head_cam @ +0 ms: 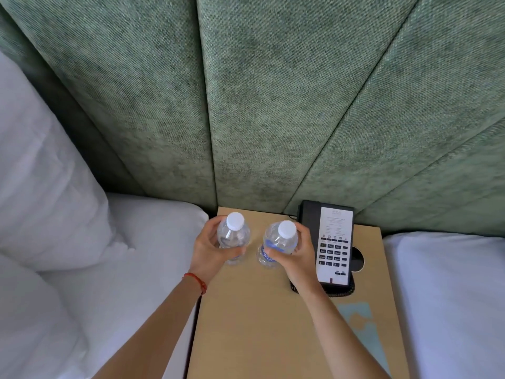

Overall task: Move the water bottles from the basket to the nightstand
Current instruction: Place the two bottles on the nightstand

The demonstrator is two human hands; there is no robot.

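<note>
Two clear water bottles with white caps stood upright side by side at the back of the tan desk (246,324). The left hand (210,250) curled its fingers round the left bottle (234,237); the right hand (296,255) gripped the right bottle (278,243), blue-labelled. A black telephone (334,244) lay just right, white beds either side.

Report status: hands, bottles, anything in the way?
Left hand grips left bottle; right hand grips right bottle. Both over nightstand. Phone beside right hand.
</note>
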